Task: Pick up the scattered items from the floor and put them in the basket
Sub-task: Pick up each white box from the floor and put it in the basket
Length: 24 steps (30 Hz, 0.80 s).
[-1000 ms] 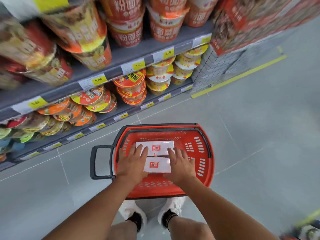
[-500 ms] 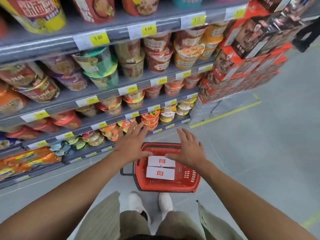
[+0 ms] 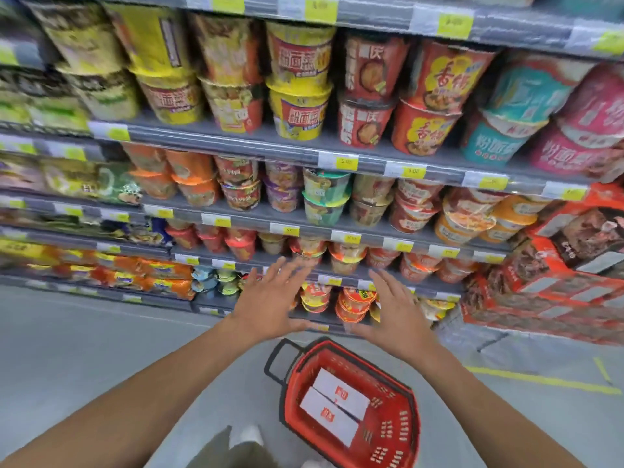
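A red plastic basket [image 3: 398,434] with a black handle stands on the grey floor, low in the head view. Two white packs with red logos [image 3: 337,405] lie side by side inside it. My left hand [image 3: 270,304] and my right hand [image 3: 395,315] are raised well above the basket, fingers spread and straight, holding nothing. Both hands hang in front of the lower shelves, apart from the basket and from each other.
Grey shelves [image 3: 304,153] full of instant noodle cups and bags fill the view ahead. A stack of red boxes [image 3: 557,275] stands on the right. Yellow tape [image 3: 540,380] marks the floor at right. My shoes [image 3: 250,435] show below.
Both hands have lifted off the two white packs, which stay in the basket. The view has risen and tilted up toward the shelves, and the basket now sits lower and farther away.
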Tool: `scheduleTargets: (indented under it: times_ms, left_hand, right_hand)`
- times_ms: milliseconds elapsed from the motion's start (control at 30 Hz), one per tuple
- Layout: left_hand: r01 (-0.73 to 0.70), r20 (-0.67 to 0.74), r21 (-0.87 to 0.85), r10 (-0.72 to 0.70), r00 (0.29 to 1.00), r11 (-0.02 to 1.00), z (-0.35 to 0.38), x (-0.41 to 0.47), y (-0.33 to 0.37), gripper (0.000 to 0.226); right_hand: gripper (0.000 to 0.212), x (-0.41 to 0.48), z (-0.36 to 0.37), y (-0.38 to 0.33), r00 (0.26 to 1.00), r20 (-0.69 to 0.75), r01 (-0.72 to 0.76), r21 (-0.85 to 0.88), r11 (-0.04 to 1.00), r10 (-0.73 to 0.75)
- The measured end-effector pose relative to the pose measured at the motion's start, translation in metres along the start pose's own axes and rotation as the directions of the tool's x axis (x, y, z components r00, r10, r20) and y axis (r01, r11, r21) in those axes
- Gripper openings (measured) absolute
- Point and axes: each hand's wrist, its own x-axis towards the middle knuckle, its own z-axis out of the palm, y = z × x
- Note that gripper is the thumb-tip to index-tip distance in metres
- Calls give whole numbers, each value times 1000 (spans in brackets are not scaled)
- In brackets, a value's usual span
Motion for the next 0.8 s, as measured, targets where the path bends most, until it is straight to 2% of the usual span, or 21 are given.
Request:
scheduleTargets:
  times_ms: [133,267,400,533,800]
  left_hand:
    - [178,-27,-43,-179,984,983,-4,-47,-25,109]
    - [358,-48,-76,-363,931,930,-4,-106,-62,107]
    - [534,-65,-105,-542,838,839,5,-180,-105,109]
    - [667,-104,-163,-685,722,727,23,-259,-139,109]
    - [840,-72,-222,-867,493,496,41,-416,-199,109]
  right_hand:
    - [123,11,2,-46,983,45,176,-13,984,-175]
    - [119,23,19,-107,930,99,357,-19,934,-353]
    - [124,26,45,-176,855,209,490,-30,871,-474]
    - [125,13,79,-245,779,240,598,-5,801,-580]
    - [123,-32,144,-405,596,342,764,35,644,-726]
